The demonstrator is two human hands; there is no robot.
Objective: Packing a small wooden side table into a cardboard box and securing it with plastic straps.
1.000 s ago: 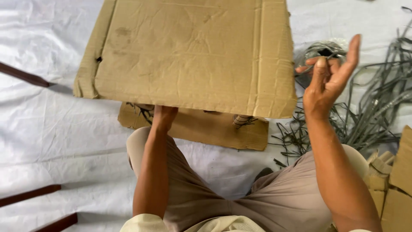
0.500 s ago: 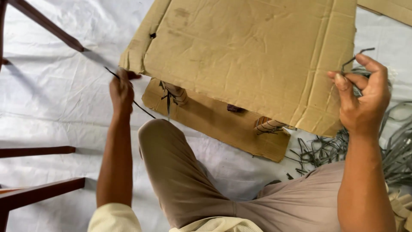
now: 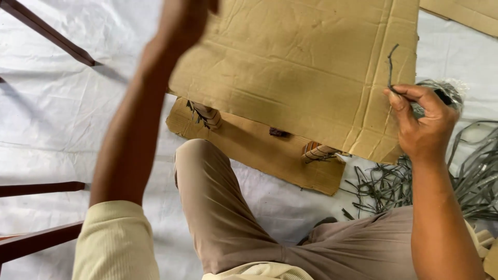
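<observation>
Currently right hand (image 3: 425, 127) pinches a dark strip (image 3: 390, 67) upright at the cardboard (image 3: 301, 67) sheet's right edge, sheet propped over the knee (image 3: 199, 155); left hand (image 3: 184, 18) raised at its top-left, blurred, grip state unclear.

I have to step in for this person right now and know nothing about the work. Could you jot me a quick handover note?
Left hand: raised at the upper cardboard sheet's top edge, blurred; its grip cannot be told.
Right hand: pinching a thin dark strip at the right edge of the upper cardboard sheet.
A lower cardboard sheet lies underneath, joined by wrapped spacers.
Loose strips are piled to the right.
Done: several spacers are tied. Left: the held strip is not yet fastened.
</observation>
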